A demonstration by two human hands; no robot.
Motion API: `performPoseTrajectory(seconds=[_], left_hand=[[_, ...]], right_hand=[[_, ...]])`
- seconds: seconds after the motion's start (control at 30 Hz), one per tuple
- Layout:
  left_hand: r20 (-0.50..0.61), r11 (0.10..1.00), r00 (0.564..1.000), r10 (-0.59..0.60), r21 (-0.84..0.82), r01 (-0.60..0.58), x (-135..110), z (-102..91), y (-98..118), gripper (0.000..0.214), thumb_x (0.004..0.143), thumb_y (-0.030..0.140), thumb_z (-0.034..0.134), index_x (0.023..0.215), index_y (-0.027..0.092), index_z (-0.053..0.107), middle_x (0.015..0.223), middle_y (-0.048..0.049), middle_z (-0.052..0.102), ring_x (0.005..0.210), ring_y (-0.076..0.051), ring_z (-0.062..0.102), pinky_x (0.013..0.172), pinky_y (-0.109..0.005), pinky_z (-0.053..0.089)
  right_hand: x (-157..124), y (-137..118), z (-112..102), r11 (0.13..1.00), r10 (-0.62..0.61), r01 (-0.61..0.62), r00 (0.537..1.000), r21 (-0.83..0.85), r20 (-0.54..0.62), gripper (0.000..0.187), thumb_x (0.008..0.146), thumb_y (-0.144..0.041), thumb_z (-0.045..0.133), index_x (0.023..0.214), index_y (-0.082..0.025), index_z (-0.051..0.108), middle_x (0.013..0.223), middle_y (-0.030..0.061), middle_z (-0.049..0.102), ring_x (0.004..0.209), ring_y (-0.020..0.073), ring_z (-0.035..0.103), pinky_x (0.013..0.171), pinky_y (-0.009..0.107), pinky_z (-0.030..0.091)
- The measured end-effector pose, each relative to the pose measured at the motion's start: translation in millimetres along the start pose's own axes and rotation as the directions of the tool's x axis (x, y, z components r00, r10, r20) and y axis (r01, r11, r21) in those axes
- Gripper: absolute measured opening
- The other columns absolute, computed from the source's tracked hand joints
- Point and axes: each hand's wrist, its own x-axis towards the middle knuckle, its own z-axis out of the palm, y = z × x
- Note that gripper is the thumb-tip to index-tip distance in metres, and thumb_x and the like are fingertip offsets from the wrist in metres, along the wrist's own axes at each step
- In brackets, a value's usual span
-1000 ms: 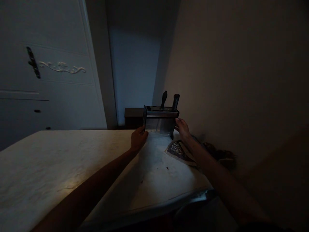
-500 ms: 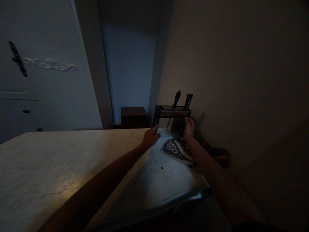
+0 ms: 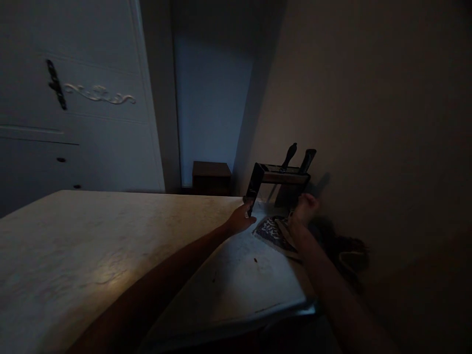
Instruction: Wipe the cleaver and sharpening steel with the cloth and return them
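A dark knife rack (image 3: 283, 178) with two upright legs stands at the far right of the table. Two black handles rise from its slotted top, and a blade hangs below. My left hand (image 3: 240, 219) is closed on the foot of the rack's left leg, thumb toward me. Close by the right leg is my right hand (image 3: 304, 209), its fingers curled and blurred; whether it touches the rack cannot be told. Beneath the right wrist lies a dark patterned cloth (image 3: 271, 231) with a pale border, partly hidden by the forearm.
The pale marble-look table (image 3: 129, 236) reaches to the left, with small dark crumbs (image 3: 255, 260) near its front. A beige wall (image 3: 368, 123) borders the right. Behind the table are a low brown cabinet (image 3: 212, 169) and a white ornamented wardrobe (image 3: 106, 128).
The view has turned slightly left, so everything sits further right. My right hand has shifted from the rack's right leg, slightly down and outward, with fingers more curled. My left hand keeps its grip.
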Motion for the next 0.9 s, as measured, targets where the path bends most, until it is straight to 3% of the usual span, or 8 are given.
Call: performPoseTrajectory(seconds=[0.1,0.23,0.33,0.43,0.57,0.7,0.83,0.9], left_hand=[[0.008,1.000,1.000,-0.018,0.011,0.018,-17,-16.4,-9,0.052,0.070,0.011,0.062,0.122,0.012,0.060,0.130,-0.0175,0.058,0.116,-0.027,0.059,0.089,-0.036,0.053],[-0.008,0.999,1.000,-0.031,0.041,0.031,-35,-64.4,-17,0.035,0.074,0.015,0.059,0.108,0.012,0.064,0.118,-0.0164,0.064,0.097,-0.023,0.067,0.080,-0.034,0.056],[-0.037,0.996,0.999,-0.035,0.078,0.038,-47,-113.3,-21,0.026,0.076,0.021,0.059,0.100,0.016,0.066,0.104,-0.0110,0.070,0.089,-0.021,0.068,0.079,-0.033,0.055],[-0.086,0.993,0.995,-0.053,0.098,0.061,-64,-162.1,-27,0.025,0.078,0.026,0.057,0.100,0.015,0.065,0.093,-0.0089,0.071,0.080,-0.019,0.069,0.076,-0.033,0.054],[-0.191,0.987,0.977,-0.099,0.106,0.121,-92,-212.1,-37,0.027,0.082,0.034,0.053,0.097,0.014,0.065,0.083,-0.0078,0.070,0.068,-0.017,0.067,0.065,-0.029,0.053],[-0.266,0.979,0.952,-0.150,0.093,0.180,-111,-234.3,-43,0.030,0.084,0.039,0.051,0.094,0.014,0.065,0.081,-0.0066,0.070,0.064,-0.014,0.065,0.061,-0.025,0.051],[-0.246,0.976,0.955,-0.166,0.101,0.195,-117,-232.8,-39,0.030,0.086,0.037,0.048,0.094,0.013,0.065,0.080,-0.0058,0.070,0.062,-0.013,0.063,0.061,-0.024,0.050],[-0.185,0.970,0.972,-0.142,0.168,0.174,-118,-229.6,-35,0.027,0.085,0.032,0.050,0.094,0.013,0.066,0.080,-0.0055,0.070,0.067,-0.014,0.064,0.065,-0.024,0.049]], right_hand=[[-46,-10,4,0.999,-0.004,-0.002,0.987,0.039,0.164,0.014,0.067,-0.028,0.053,0.079,-0.022,0.053,0.079,0.0001,0.058,0.075,0.0166,0.055,0.073,0.032,0.047],[-114,-21,16,0.998,0.016,-0.042,0.890,0.046,0.457,0.008,0.064,-0.026,0.053,0.062,-0.021,0.058,0.061,-0.0012,0.055,0.061,0.0151,0.050,0.060,0.028,0.042],[-155,-25,31,0.992,0.075,-0.127,0.723,0.025,0.687,0.010,0.064,-0.026,0.052,0.058,-0.021,0.059,0.055,-0.0020,0.052,0.057,0.0147,0.047,0.056,0.027,0.038],[-185,-22,49,0.971,0.170,-0.236,0.535,-0.047,0.828,0.010,0.061,-0.027,0.051,0.058,-0.022,0.059,0.054,-0.0022,0.051,0.054,0.0144,0.045,0.054,0.027,0.038],[-211,-10,71,0.950,0.244,-0.281,0.386,-0.139,0.890,0.013,0.056,-0.028,0.049,0.058,-0.021,0.060,0.050,-0.0020,0.051,0.049,0.0136,0.044,0.049,0.026,0.036],[-223,-1,86,0.958,0.261,-0.197,0.304,-0.208,0.916,0.016,0.057,-0.026,0.050,0.063,-0.019,0.064,0.055,-0.0012,0.056,0.052,0.0136,0.048,0.052,0.026,0.037],[-225,-1,92,0.978,0.187,0.049,0.216,-0.202,0.958,0.020,0.060,-0.024,0.047,0.068,-0.019,0.065,0.066,0.0006,0.062,0.065,0.0157,0.055,0.063,0.028,0.043],[-225,-2,91,0.979,0.165,0.093,0.175,-0.183,0.971,0.019,0.062,-0.024,0.048,0.069,-0.019,0.064,0.070,0.0014,0.063,0.070,0.0166,0.058,0.069,0.029,0.045]])
